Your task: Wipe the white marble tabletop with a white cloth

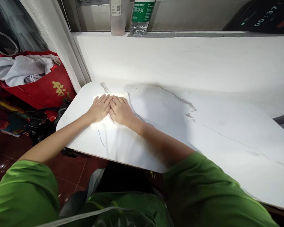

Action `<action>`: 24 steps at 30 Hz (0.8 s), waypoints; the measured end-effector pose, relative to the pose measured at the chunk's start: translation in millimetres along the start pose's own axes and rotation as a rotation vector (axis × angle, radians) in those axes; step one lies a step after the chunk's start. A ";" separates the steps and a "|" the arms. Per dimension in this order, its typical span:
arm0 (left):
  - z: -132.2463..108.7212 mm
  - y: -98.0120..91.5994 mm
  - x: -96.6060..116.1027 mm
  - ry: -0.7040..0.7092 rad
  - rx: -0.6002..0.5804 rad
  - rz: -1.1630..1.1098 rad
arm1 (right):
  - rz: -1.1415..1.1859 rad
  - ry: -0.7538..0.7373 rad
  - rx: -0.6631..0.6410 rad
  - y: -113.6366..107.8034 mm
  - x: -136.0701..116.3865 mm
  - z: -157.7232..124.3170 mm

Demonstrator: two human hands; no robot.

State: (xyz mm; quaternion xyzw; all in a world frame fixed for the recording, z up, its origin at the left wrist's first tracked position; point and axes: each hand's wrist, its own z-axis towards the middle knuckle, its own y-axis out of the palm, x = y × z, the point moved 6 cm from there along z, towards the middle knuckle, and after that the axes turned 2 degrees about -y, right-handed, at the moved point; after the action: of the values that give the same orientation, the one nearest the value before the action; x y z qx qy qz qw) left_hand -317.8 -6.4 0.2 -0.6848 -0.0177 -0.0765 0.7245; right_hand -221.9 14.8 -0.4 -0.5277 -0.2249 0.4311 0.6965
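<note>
My left hand [99,108] and my right hand [120,109] lie flat side by side, fingers stretched out, on a white folded cloth [109,95] near the far left corner of the white marble table [203,126]. The cloth is mostly hidden under both palms; its pale edge shows beyond the fingertips and under the wrists. Neither hand grips anything. Both arms come out of green sleeves.
A clear plastic cup [118,19] and a green-labelled water bottle [140,17] stand on the ledge at the back. A red bag [44,85] stuffed with pale cloth sits on the floor to the left. A dark device [262,15] occupies the far right corner.
</note>
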 end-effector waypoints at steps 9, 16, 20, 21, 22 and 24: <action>-113.2 5.2 89.4 0.040 0.073 0.025 | 0.014 -0.140 0.031 -35.6 -49.3 -122.0; -29.2 3.1 57.2 -0.067 0.049 0.004 | 0.051 -0.089 0.014 -18.8 4.9 -51.9; 56.5 -2.3 40.4 -0.011 0.042 -0.065 | 0.032 0.024 0.023 -3.8 66.3 6.0; 75.1 -2.9 37.7 -0.002 0.043 -0.079 | 0.024 0.065 0.024 -1.7 80.3 16.2; 91.2 -3.0 35.8 0.011 0.049 -0.095 | 0.017 0.107 0.028 -0.6 92.7 24.1; 115.1 -1.3 33.4 0.036 0.062 -0.123 | 0.014 0.173 0.035 -0.3 110.4 33.9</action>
State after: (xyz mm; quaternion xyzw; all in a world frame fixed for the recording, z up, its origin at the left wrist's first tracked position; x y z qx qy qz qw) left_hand -275.8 105.1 12.8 -0.6580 -0.0490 -0.1326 0.7396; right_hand -189.7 125.6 -4.2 -0.5522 -0.1528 0.3928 0.7194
